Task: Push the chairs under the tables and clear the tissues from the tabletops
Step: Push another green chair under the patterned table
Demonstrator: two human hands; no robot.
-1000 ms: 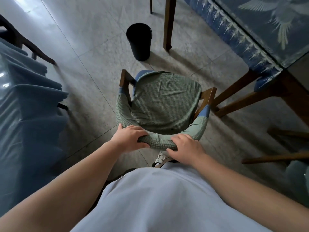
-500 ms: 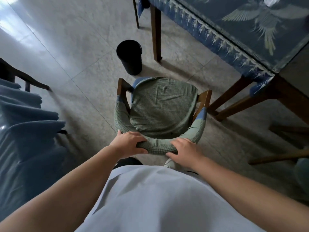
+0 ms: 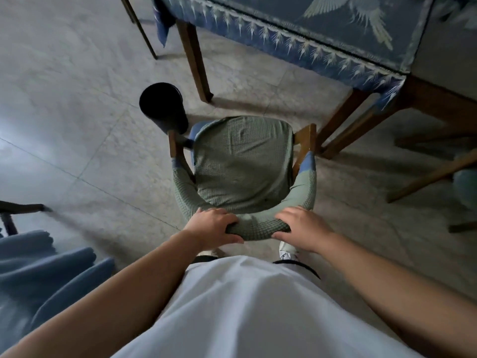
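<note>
A view looking down from a person's head at a chair (image 3: 242,166) on a grey tiled floor (image 3: 77,99). The chair has a wooden frame, a seat under a green waffle-knit cover, and a curved backrest wrapped in the same green knit, with blue padding showing at the front ends of both arms. It stands out in the open floor, its front pointing toward a table at the top right but not tucked beneath it.

Both hands grip the backrest nearest the viewer. The left hand (image 3: 211,227) curls over the top, thumb underneath and fingers wrapped round the padded rail. The right hand (image 3: 303,227) lies over the rail with its fingers bent down along it and its thumb under the near side. Bare forearms and a pale shirt (image 3: 245,306) fill the bottom of the view, hiding the chair's back legs; a scrap of a white shoe (image 3: 286,251) peeks out below the right hand.

The tabletop (image 3: 361,27) is cut off by the top edge; only a blue cloth with pale bird and feather patterns shows, above brown wooden legs. A black cylindrical bin (image 3: 162,107) stands just beyond the chair's left front corner, partly blurred. At the lower left, folds of blue fabric (image 3: 38,275) are out of focus. At the right edge, parts of other wooden furniture legs are cut off and hard to identify.
</note>
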